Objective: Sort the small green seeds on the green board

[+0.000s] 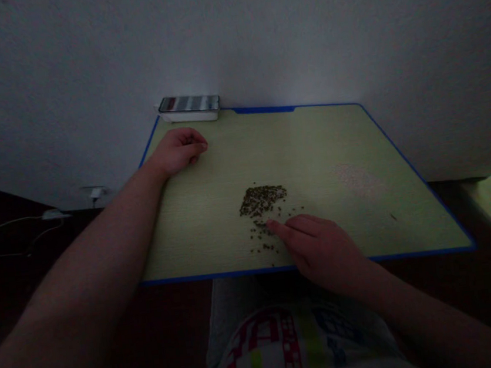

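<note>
Small dark greenish grains, perhaps beans, lie in a loose pile [257,199] on a pale yellow-green board, with several strays scattered nearer me. My right hand [324,249] rests low over the board, index finger stretched out and its tip touching the scattered grains just below the pile. Its thumb is mostly hidden. Toward the back left, my left hand [182,150] lies on the board with its fingers curled in and the thumb against them. Something dark shows inside the curl, too dim to name. A patch of pale small grains [358,180] is spread on the right.
The blue-edged tabletop [311,141] stands against a grey wall. A white box [191,117] with a phone-like dark slab [189,103] on top sits at the back left corner. A dark sliver [393,217] lies at right. White cables [6,223] run at left.
</note>
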A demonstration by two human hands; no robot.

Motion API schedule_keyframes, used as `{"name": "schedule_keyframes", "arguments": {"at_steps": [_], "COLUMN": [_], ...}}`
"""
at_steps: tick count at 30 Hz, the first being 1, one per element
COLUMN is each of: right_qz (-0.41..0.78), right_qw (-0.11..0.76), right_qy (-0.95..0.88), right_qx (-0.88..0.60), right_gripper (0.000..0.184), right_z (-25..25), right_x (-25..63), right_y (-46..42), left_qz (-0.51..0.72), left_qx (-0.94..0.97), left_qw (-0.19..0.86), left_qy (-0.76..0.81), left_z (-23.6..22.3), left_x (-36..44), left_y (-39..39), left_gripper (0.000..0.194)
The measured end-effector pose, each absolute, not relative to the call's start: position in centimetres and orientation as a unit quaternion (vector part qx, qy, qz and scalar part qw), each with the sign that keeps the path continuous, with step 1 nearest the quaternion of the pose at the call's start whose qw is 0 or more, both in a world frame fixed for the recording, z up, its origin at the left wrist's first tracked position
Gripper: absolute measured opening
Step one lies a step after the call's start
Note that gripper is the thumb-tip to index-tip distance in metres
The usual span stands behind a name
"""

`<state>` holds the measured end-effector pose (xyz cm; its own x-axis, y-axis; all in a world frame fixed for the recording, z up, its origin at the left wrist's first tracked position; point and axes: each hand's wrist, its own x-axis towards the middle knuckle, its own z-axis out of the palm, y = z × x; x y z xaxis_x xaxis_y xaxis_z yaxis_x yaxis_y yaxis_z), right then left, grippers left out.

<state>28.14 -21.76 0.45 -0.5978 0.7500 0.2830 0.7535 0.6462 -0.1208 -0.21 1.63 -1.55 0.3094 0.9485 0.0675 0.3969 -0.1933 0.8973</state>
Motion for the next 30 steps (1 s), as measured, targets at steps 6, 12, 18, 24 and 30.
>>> {"name": "schedule_keyframes", "arguments": {"at_steps": [6,12,18,24,30], "right_qz": [-0.012,-0.006,0.022,0.017,0.014], "right_qw": [0.159,0.153,0.173,0.184,0.183], "right_qy": [-0.867,-0.879,-0.898,-0.896,-0.884], "right_qx": [-0.473,-0.451,-0.404,-0.404,-0.431], "right_gripper": [0.04,0.04,0.042,0.039,0.038], "right_z": [0.3,0.7,1.2,0.6,0.2], "right_x": [30.4,30.0,29.1,30.0,30.4], "right_y": [-20.8,-21.3,-22.6,-23.1,-23.1], "left_qz": [0.341,0.34,0.339,0.332,0.33], "left_qx": [0.696,0.696,0.697,0.702,0.703], "left_qw": [0.419,0.414,0.413,0.409,0.404], "left_qy": [0.474,0.478,0.478,0.48,0.484], "left_z": [-1.5,-1.5,-1.5,-1.6,-1.7], "left_x": [-0.2,-0.2,-0.2,-0.4,-0.4], "left_y": [1.6,1.6,1.4,1.5,1.6], "left_gripper": [0.013,0.011,0.011,0.013,0.012]}}
